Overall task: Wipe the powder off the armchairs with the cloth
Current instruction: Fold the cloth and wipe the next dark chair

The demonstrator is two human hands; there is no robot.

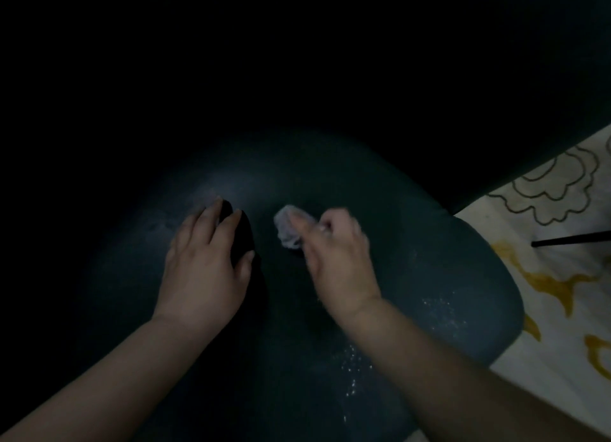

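Observation:
A dark green armchair seat (413,243) fills the middle of the dim view. My right hand (337,253) is closed on a small crumpled pale cloth (287,226), pressed onto the seat near its centre. My left hand (205,259) lies flat on the seat to the left, fingers spread, over a very dark patch that I cannot identify. White powder specks (439,312) dot the seat's right front, and more powder (352,365) lies by my right forearm. A faint pale haze shows on the seat behind my left hand.
The chair's dark backrest (463,94) rises behind and to the right. At right lies a pale floor covering (562,276) with brown cloud outlines and yellow shapes. A thin black rod (568,238) crosses it. The left side is too dark to read.

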